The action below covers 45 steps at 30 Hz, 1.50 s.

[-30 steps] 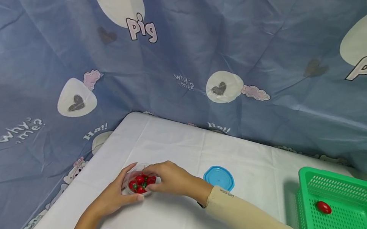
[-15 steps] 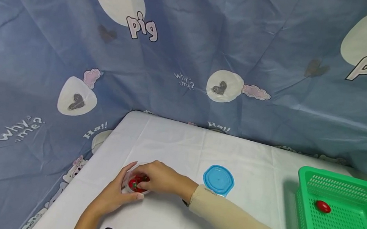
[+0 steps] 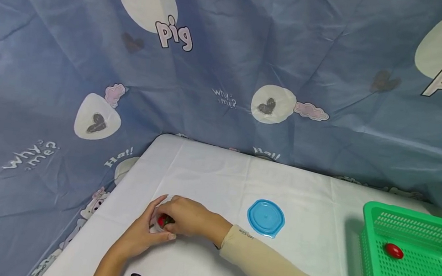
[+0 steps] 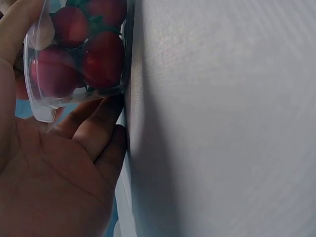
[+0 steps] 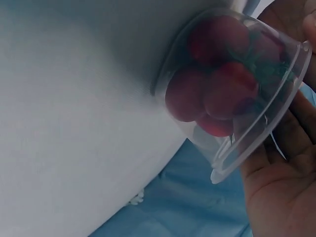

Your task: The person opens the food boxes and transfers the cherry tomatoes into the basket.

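A small clear plastic container (image 5: 197,132) with several red cherry tomatoes (image 5: 231,91) and green stems in it stands on the white table. My left hand (image 3: 141,236) grips it, with thumb and fingers spread round its left side. From the right, my right hand (image 3: 191,217) reaches over the rim, fingers bent down inside among the tomatoes. In the right wrist view its thumb lies beside a tomato behind the clear wall. The tips of its other fingers are hidden, so whether they pinch a tomato is unclear.
A blue plastic lid (image 3: 266,217) lies flat to the right of the hands. Farther right stands a green perforated basket (image 3: 370,267) with one red tomato (image 3: 393,251) inside. A printed blue cloth (image 3: 221,64) hangs behind the table (image 3: 217,170).
My right hand has shifted left and deeper over the container, covering more of the tomatoes. The left hand keeps its grip in the same place.
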Motion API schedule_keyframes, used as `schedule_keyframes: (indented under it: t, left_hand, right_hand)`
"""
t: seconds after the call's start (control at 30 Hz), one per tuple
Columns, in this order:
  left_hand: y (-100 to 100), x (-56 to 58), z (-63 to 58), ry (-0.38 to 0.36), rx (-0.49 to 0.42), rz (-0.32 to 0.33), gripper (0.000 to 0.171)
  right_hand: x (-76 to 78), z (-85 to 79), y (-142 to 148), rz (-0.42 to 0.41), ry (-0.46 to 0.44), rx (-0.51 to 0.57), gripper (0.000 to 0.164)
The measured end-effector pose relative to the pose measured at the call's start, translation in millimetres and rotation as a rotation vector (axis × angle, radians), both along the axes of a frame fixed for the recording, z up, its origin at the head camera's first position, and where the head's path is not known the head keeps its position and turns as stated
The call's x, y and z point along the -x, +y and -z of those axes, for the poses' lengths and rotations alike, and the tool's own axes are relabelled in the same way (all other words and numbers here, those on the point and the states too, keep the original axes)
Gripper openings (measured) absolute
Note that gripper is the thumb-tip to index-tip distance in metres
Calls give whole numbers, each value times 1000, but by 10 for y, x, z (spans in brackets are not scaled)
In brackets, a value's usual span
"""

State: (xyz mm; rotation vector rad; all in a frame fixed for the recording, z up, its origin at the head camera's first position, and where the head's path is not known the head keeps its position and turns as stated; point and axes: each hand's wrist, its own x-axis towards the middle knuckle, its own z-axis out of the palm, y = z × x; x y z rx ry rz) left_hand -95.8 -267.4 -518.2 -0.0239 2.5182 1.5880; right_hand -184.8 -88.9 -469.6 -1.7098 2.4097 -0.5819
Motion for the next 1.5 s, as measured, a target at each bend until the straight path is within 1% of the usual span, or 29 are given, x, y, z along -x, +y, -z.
schedule_keyframes:
  t: [0.13,0.37,0.53,0.7,0.8,0.97,1.1,1.27,1.4,1.5]
  left_hand:
    - [12,0,2,0,0,2,104]
    - [29,9,-12,53,-8,39,100]
    - [15,1,-8,74,27,29,101]
    - [10,-5,-11,81,35,31,100]
    - [15,-8,-20,80,49,37,101]
    - [36,-11,-39,82,60,18,101]
    - [39,-10,-37,84,56,16,99]
    - [48,-11,-29,67,57,14,99]
    - [57,-14,-38,46,60,4,99]
    - [53,-11,-42,46,60,-1,99]
  right_hand:
    - [-21,33,7,12,16,19,31]
    - [-51,60,4,43,66,57,26]
    - [-60,91,-3,40,51,100,25]
    - [-60,130,-6,41,51,129,22]
    - [-58,150,3,46,26,143,20]
    - [-40,187,25,60,-35,176,21]
    - [-25,205,37,53,-60,206,21]
    - [-16,203,74,58,-100,210,27]
    - [-12,194,98,53,-118,206,29]
    - [-9,197,105,57,-119,216,29]
